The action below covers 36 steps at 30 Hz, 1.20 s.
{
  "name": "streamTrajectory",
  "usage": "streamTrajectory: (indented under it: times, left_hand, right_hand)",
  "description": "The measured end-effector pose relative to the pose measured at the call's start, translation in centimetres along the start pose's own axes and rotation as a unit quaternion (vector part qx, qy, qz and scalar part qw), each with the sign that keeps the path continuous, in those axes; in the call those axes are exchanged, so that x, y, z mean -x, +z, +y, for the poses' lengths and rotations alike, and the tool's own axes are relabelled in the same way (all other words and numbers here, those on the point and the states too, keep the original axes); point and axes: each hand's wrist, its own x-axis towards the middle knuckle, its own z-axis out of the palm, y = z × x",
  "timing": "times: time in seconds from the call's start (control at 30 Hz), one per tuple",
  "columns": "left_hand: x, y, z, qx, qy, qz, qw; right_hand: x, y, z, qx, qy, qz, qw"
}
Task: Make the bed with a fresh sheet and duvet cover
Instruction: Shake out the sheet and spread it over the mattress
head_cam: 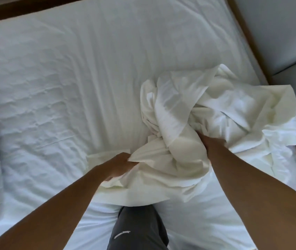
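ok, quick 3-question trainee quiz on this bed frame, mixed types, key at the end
1. True or false: both hands grip the bunched white cloth.
2. Multiple choice: where does the bunch lie? A) middle of the bed B) toward the bed's right edge, near the wooden frame C) on the floor
3. Short answer: what covers the mattress under the bunch?

Key
1. True: the left hand pinches a fold at its near-left corner and the right hand is buried in it.
2. B
3. A white sheet, creased on the left.
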Motion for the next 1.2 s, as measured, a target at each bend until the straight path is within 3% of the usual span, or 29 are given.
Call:
streamTrajectory:
  times: [0.1,0.17,0.27,0.4,0.47,0.5,0.53,0.63,0.7,0.77,0.83,0.9,1.0,1.07,1.13,1.2]
  left_hand:
    - [2.7,-3.1,-2.5,0.048,0.000,0.047,0.998]
    - [4.4,-4.9,-4.7,0.077,-0.015,0.072,0.994]
    - [8.0,-7.2,-9.7,0.133,-0.079,0.160,0.975]
    - [10.8,-7.6,-11.4,0.251,-0.091,0.243,0.933]
    - [10.3,-7.0,-8.2,0.336,-0.067,0.247,0.907]
    - [9.8,-6.7,-6.1,0.387,-0.050,0.227,0.892]
    - [9.3,-6.5,-4.0,0.439,-0.032,0.194,0.877]
    - [8.5,-5.9,1.3,0.543,0.020,0.088,0.835]
    - [7.7,-5.0,2.5,0.541,0.048,0.054,0.838]
    - [6.7,-3.8,2.4,0.477,0.061,0.021,0.876]
    - [5.6,-2.1,1.6,0.381,0.056,0.001,0.923]
    - [4.3,0.2,0.6,0.315,0.026,0.015,0.949]
    - [3.2,3.5,0.1,0.277,-0.009,0.085,0.957]
    - [3.1,4.8,1.2,0.332,-0.019,0.135,0.933]
    - [3.2,5.5,3.0,0.433,-0.048,0.175,0.883]
    - [4.4,5.7,4.4,0.515,-0.041,0.152,0.843]
  right_hand:
    - [-1.1,-0.7,0.5,-0.122,0.038,-0.102,0.987]
    - [-0.9,-2.6,-0.9,-0.151,-0.012,-0.131,0.980]
    - [2.8,-6.5,-9.3,-0.215,-0.177,-0.106,0.955]
    - [15.2,-9.5,-25.7,-0.203,-0.457,0.010,0.866]
    - [21.2,-9.8,-32.4,-0.177,-0.565,0.079,0.802]
    - [23.4,-9.6,-34.5,-0.171,-0.593,0.081,0.782]
    - [24.9,-9.1,-35.6,-0.155,-0.596,0.059,0.786]
    - [23.7,-5.5,-33.0,0.006,-0.557,0.126,0.821]
    - [18.7,-2.2,-26.0,0.022,-0.499,0.123,0.858]
    - [12.3,0.4,-16.5,-0.004,-0.313,0.075,0.947]
    - [7.4,1.9,-7.2,-0.081,-0.098,0.002,0.992]
    - [4.6,2.9,-1.1,-0.180,0.000,-0.072,0.981]
    - [2.4,3.4,0.0,-0.295,-0.023,-0.201,0.934]
    - [2.5,3.3,-2.2,-0.361,-0.055,-0.285,0.886]
    - [2.9,3.1,-4.6,-0.409,-0.053,-0.334,0.848]
    - [4.3,1.4,-5.6,-0.417,-0.081,-0.354,0.833]
